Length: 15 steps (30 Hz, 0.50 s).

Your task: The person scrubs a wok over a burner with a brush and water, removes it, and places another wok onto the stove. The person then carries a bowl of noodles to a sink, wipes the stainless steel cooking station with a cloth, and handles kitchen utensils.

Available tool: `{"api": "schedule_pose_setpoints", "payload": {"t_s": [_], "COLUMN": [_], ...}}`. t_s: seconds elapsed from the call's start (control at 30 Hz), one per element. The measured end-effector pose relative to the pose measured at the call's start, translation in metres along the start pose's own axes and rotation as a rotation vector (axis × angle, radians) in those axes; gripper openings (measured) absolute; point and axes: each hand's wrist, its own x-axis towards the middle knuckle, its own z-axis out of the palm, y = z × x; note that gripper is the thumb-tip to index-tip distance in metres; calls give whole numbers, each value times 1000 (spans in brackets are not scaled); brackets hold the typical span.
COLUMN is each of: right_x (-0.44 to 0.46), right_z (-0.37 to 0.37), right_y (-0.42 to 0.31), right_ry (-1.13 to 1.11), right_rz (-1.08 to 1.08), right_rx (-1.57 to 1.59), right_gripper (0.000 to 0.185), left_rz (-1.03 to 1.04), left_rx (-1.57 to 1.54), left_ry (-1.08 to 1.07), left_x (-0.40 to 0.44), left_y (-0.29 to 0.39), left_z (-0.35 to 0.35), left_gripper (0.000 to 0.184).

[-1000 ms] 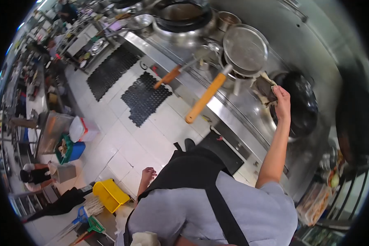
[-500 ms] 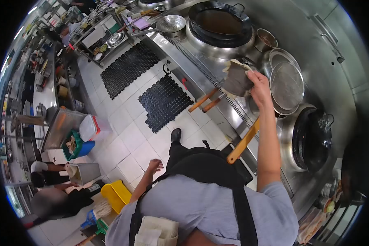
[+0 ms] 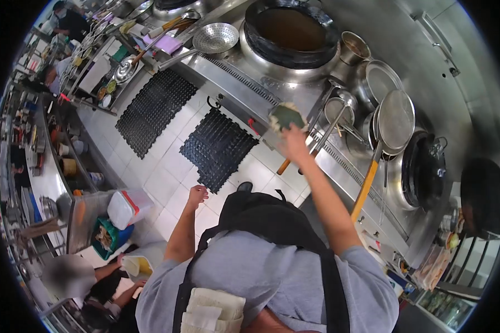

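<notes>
My right hand (image 3: 294,143) is closed on a cloth (image 3: 288,116) with a dark greenish face and frayed cream edges. It reaches over the front edge of the steel stove counter (image 3: 236,77), just beside the wooden handles (image 3: 284,166) of long-handled tools lying there. Whether the cloth touches the counter I cannot tell. Lower on the left, my left hand (image 3: 198,196) hangs over the tiled floor, its fingers loosely bent and holding nothing. To the right of my right arm, a mesh strainer (image 3: 397,119) with a yellow wooden handle (image 3: 366,188) rests across pots.
A wok of brown liquid (image 3: 292,29) sits on the far burner, a dark wok (image 3: 428,172) on the near one. A perforated ladle (image 3: 215,38) overhangs the counter. Black rubber mats (image 3: 218,145) cover part of the floor. Another person (image 3: 103,277) at lower left handles a bin (image 3: 153,254).
My right hand has moved left with the cloth, from above the pots to the counter's front edge. My left hand has risen slightly. The other person has tilted the bin. My view has shifted.
</notes>
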Motion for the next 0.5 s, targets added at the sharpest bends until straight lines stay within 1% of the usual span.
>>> {"api": "schedule_pose_setpoints", "payload": {"t_s": [0.03,0.07,0.13,0.17,0.2,0.23,0.3,0.37,0.4,0.47,0.5], "right_x": [-12,-25,-62,-77,-91,-104,-135,-174,-196,-249,-285], "right_z": [27,48,26,19,13,4,-9,-6,-2,7,21], "right_y": [-7,-14,-47,-51,-52,-52,-45,-25,-13,9,20], "right_ry": [-42,-82,-169,-230,-286,-308,-348,-263,-223,-155,-91], "right_rz": [-5,-8,-36,-49,-60,5,138,239,285,517,665], "right_rx": [72,145,421,483,546,532,513,484,468,493,488], "right_gripper": [39,41,39,37,36,35,34,33,33,29,29], "left_rz": [-10,48,158,215,220,227,185,158,98,-27,73], "left_rx": [20,36,77,136,124,114,126,-17,-79,-205,-120], "left_ry": [-4,-16,-51,-147,-190,-237,-499,-704,-761,-861,-804], "left_x": [5,12,22,22,19,16,-5,-36,-49,-67,-68], "left_y": [6,14,25,45,64,85,138,181,199,220,219], "left_z": [-5,-6,9,22,44,71,125,180,204,240,246], "left_gripper": [21,21,21,24,26,27,32,29,26,20,18]}}
